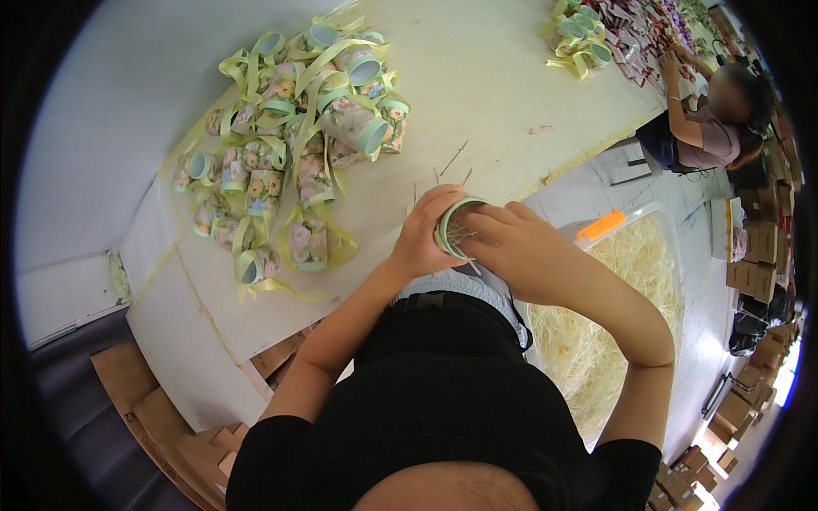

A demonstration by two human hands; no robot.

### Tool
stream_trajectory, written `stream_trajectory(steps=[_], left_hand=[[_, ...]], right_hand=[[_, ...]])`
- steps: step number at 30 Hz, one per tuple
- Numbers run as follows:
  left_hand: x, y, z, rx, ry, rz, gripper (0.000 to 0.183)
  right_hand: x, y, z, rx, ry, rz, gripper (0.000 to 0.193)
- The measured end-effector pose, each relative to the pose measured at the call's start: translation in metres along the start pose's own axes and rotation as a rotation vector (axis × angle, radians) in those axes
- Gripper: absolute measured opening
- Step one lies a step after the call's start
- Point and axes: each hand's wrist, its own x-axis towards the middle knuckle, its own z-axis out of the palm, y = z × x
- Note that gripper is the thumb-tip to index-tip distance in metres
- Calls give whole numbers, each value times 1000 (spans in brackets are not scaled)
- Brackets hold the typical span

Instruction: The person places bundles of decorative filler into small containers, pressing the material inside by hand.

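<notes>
At the table's near edge, my left hand (419, 230) is wrapped round a small round gift box (442, 228) with a pale green rim, its mouth tilted toward me and to the right. Pale strands of shredded filler (461, 232) show inside the mouth, and some poke out over the rim. My right hand (511, 245) is bent over the opening with its fingers closed at the strands; the fingertips are partly hidden inside the box.
Floral gift boxes (264, 183) with yellow-green ribbons are heaped on the table (460, 77). To my right stands a clear bin (673, 298) of shredded filler with an orange latch (601, 225). Thin twigs (454, 159) lie ahead. Another person (703, 128) works at the far right; cartons (754, 243) line that side.
</notes>
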Motion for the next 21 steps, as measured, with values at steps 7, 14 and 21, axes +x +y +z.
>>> stream_trajectory(steps=[7,14,21], left_hand=[[3,0,-7,-63,76,2,84],[28,13,-20,152,-1,237,75],[36,23,-32,195,-56,215,75]], right_hand=[[-19,-13,-26,231,266,72,40],[-8,-4,-22,644,11,67,51],[3,-7,-13,338,-100,127,36]])
